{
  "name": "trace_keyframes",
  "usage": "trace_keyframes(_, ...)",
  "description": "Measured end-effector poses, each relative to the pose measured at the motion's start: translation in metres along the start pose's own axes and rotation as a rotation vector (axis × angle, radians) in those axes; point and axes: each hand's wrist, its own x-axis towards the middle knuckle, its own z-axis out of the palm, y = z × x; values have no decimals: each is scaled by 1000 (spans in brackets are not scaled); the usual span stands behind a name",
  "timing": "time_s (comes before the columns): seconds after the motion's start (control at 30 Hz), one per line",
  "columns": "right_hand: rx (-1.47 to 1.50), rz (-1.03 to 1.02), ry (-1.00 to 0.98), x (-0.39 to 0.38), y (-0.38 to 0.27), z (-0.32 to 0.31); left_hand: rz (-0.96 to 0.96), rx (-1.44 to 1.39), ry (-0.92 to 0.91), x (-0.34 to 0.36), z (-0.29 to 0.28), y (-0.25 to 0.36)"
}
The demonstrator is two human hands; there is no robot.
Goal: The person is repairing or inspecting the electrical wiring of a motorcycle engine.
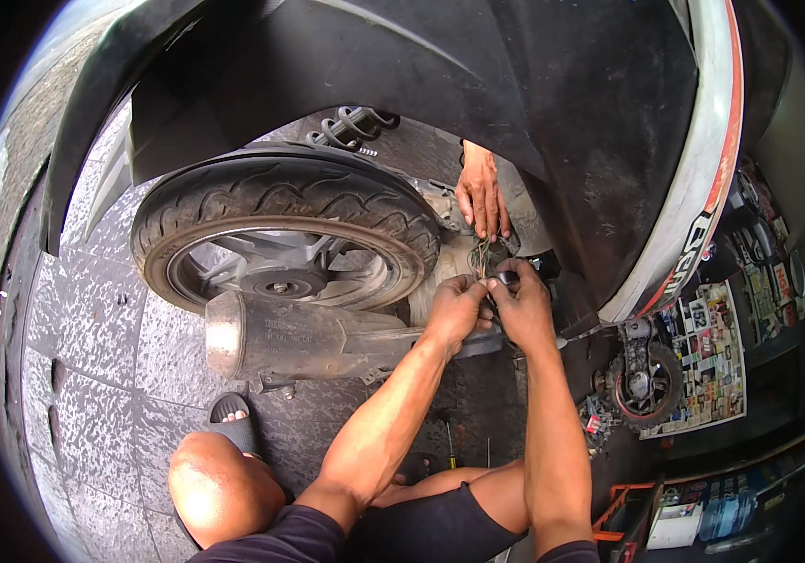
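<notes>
A bundle of thin wires (483, 261) runs down between my two hands, beneath the body of a scooter. My left hand (456, 308) is closed, its thumb and fingertips pinching the wires' lower part. Right beside it, my right hand (526, 306) is also closed, the thumb meeting the left fingertips at the wires. A small dark piece (508, 278) shows at its fingers; its kind I cannot make out. From the far side, another person's hand (484, 192) reaches down and touches the upper wires with its fingertips.
The scooter's rear wheel (280, 211) and muffler (308, 333) lie to the left of my hands. Dark body panels (402, 75) overhang from above. A screwdriver (451, 446) is on the floor below my forearms. Another wheel (648, 383) and a sticker-covered board (714, 357) stand at right.
</notes>
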Motion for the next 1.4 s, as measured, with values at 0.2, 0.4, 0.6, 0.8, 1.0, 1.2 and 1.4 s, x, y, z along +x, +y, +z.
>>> trace_keyframes(0.2,-265,-208,230,1,21,9,118,64,92,-3,1,-5)
trace_keyframes(0.4,124,111,78,6,13,11,735,788,291,-2,-8,-11)
trace_keyframes(0.6,-17,183,86,9,4,9,693,1094,276,-8,-10,-8)
trace_keyframes(0.8,44,182,83,10,5,12,630,1030,260,3,-16,-9)
trace_keyframes(1.0,15,202,65,8,7,10,387,947,163,4,-18,2)
trace_keyframes(1.2,227,13,-101,5,19,11,771,901,231,10,-29,-12)
trace_keyframes(1.4,294,190,-170,7,18,10,525,1060,259,-3,-28,3)
